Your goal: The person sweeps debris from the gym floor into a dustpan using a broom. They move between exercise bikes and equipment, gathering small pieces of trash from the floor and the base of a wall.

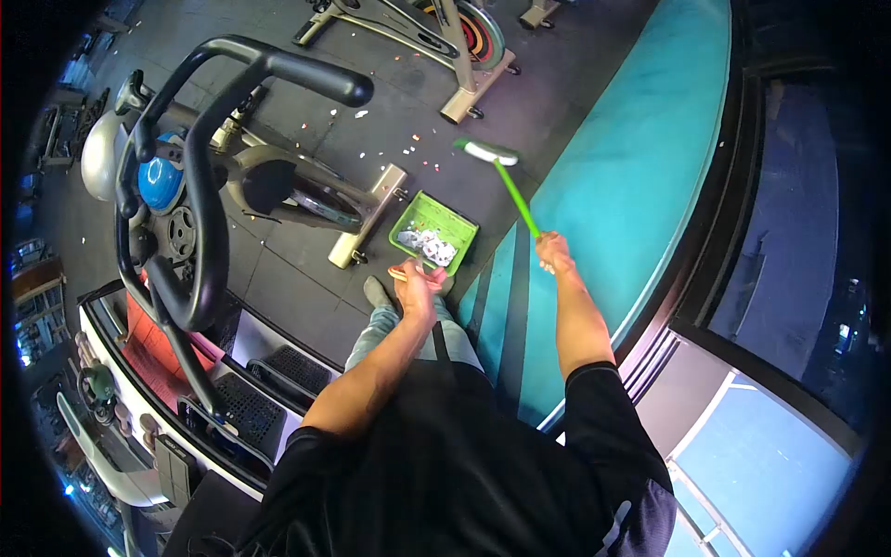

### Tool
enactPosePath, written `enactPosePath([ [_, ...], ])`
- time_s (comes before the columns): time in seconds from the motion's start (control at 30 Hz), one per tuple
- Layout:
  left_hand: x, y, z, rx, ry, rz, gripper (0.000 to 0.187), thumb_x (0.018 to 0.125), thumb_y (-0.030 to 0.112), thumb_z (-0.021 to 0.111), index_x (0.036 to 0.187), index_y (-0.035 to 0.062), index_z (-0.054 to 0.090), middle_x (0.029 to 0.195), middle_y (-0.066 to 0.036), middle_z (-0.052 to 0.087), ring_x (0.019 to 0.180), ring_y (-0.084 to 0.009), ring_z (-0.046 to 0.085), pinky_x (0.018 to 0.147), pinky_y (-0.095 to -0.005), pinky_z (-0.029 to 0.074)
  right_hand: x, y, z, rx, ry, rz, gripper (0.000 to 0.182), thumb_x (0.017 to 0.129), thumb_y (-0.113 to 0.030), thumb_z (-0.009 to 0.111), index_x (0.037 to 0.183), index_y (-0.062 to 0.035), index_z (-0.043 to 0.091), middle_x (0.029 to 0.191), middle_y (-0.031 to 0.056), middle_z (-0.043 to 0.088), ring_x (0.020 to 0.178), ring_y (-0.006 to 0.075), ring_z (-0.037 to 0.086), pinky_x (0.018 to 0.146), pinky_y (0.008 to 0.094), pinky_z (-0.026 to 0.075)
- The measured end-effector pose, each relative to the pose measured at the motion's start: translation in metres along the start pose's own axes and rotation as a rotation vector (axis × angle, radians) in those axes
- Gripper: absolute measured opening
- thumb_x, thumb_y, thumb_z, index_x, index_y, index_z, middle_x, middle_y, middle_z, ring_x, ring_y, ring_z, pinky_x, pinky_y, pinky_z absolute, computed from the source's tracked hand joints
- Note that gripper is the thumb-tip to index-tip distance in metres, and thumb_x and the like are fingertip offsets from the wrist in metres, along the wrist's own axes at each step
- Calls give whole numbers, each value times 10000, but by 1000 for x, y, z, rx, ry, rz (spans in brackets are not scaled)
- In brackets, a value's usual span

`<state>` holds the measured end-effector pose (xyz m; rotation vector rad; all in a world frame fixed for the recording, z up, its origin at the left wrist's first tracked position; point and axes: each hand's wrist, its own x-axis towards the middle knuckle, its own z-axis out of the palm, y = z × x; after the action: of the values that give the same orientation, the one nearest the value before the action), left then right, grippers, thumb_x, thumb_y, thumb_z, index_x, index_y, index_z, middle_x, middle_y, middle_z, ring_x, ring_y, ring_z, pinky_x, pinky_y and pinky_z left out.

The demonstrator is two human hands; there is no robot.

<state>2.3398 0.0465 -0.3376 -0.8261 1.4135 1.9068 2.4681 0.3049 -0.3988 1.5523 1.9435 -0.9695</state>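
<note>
My right hand (554, 252) is closed round the bright green handle of a broom (516, 197). The broom's green-and-white head (488, 152) is out in front, over the dark floor beside the teal strip. My left hand (418, 286) is closed in front of my waist, at the near edge of a green dustpan (464, 221). It seems to grip the dustpan's handle, which is mostly hidden by the fingers. White paper scraps (427, 245) lie in the dustpan. Small pale and reddish bits of litter (415, 137) are scattered on the floor ahead.
An exercise bike (368, 213) with black handlebars (209, 176) stands close on my left. Another bike (464, 79) is farther ahead. Silver and blue balls (160, 178) sit at left. A teal strip (613, 167) and a dark window frame (710, 251) run along my right.
</note>
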Motion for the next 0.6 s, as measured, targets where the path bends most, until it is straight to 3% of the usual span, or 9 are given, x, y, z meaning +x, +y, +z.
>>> enactPosePath([
  [0.17, 7, 1, 18, -64, 44, 9, 272, 850, 254, 469, 979, 29, 383, 785, -83, 457, 618, -282, 619, 573, -370, 548, -56, 15, -11, -127, -69, -90, 248, 866, -222, 427, 954, -85, 615, 666, 125, 625, 496, 214, 599, 462, 343, 496],
  [0.23, 13, -1, 16, -66, 58, 11, 268, 857, 255, 465, 986, 34, 385, 805, -86, 452, 610, -286, 615, 573, -376, 549, -82, 6, -25, 37, -52, 38, 247, 871, -240, 431, 982, -108, 607, 700, 132, 634, 554, 240, 620, 532, 363, 511],
  [0.43, 20, -3, 15, -94, 58, -5, 260, 875, 258, 466, 975, 34, 382, 801, -93, 444, 573, -286, 608, 555, -395, 549, -29, -16, -10, -233, 117, -162, 236, 864, -247, 454, 975, -123, 621, 749, 144, 644, 695, 277, 640, 651, 390, 515],
  [0.6, 22, -8, 12, -37, 8, -26, 260, 881, 281, 483, 917, 38, 399, 699, -83, 473, 555, -266, 604, 531, -376, 537, -1, -35, 13, -347, -49, -90, 240, 850, -219, 444, 987, -124, 617, 776, 119, 649, 740, 301, 636, 690, 397, 510],
])
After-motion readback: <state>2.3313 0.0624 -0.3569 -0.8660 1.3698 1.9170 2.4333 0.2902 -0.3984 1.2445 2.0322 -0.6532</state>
